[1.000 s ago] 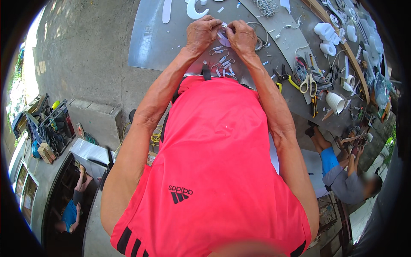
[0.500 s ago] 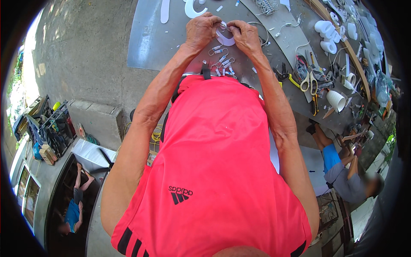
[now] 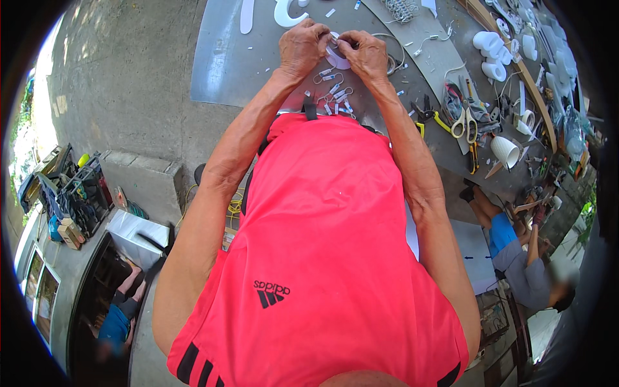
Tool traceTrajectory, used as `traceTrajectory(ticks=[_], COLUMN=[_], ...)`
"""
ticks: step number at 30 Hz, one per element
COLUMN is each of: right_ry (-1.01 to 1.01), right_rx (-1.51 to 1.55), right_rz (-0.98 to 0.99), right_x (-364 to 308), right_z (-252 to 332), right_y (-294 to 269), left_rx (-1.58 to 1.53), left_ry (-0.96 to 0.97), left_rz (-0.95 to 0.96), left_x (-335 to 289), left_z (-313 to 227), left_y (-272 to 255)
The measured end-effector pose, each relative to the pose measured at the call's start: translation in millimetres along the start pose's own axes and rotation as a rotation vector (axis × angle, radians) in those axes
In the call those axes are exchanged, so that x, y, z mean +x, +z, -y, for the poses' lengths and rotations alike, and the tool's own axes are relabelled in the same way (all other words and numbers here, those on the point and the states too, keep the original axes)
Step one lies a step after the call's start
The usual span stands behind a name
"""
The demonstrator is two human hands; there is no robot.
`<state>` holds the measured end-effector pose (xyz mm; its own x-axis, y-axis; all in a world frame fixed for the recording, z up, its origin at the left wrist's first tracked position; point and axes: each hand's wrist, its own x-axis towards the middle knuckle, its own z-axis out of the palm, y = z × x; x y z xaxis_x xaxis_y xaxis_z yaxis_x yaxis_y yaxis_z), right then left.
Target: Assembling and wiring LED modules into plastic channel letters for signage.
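Observation:
Over the grey metal table top, my left hand point(image 3: 303, 49) is closed, its fingertips pinched at the upper end of a white curved piece point(image 3: 338, 60). From the other side my right hand point(image 3: 365, 57) pinches close to that same end. Fingers hide much of the piece's top, and a small pale part between the fingertips is too small to make out. Just below lie several small white-and-blue modules point(image 3: 338, 95) joined by thin wire loops. Beyond my left hand rests a larger white curved shape point(image 3: 284, 14), beside a white strip point(image 3: 247, 16).
To the right lie scissors point(image 3: 465, 125), yellow-handled pliers point(image 3: 441, 121), a white ribbed cup-like object point(image 3: 505, 151) and white rolls point(image 3: 493, 48). A coil of wire point(image 3: 401, 9) sits at the far side. One person point(image 3: 525, 274) is at right, another point(image 3: 116, 322) at lower left.
My right hand has shifted slightly left, closer to my left hand, and the curved piece has moved a little left with them. Both people nearby have changed posture.

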<state>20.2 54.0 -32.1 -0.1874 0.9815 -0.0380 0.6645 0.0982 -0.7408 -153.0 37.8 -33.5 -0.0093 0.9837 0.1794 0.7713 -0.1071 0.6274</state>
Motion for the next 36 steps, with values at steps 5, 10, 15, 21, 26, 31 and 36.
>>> traceTrajectory(ticks=[5,10,15,21,26,31,36], right_ry=[0.019,0.095,0.093,0.117,0.318,0.323,0.291], right_rx=[-0.041,0.017,0.022,0.063,0.355,0.349,0.202], right_rz=[-0.022,0.076,0.096,0.167,0.361,0.375,0.426], right_x=[1,8,10,16,30,31,33], right_z=[3,-1,0,-1,-1,-2,13], right_y=[2,0,-2,-11,-27,-28,-36], left_rx=[-0.112,-0.133,-0.17,-0.189,-0.125,-0.207,-0.192], left_ry=[-0.003,0.022,0.077,0.101,0.109,0.079,0.07], left_rz=[0.013,0.035,0.031,0.069,0.101,0.092,0.076], left_x=[0,0,0,6,8,8,6], left_z=[8,11,14,12,12,12,16], left_y=[1,0,-2,-5,-7,-5,-3])
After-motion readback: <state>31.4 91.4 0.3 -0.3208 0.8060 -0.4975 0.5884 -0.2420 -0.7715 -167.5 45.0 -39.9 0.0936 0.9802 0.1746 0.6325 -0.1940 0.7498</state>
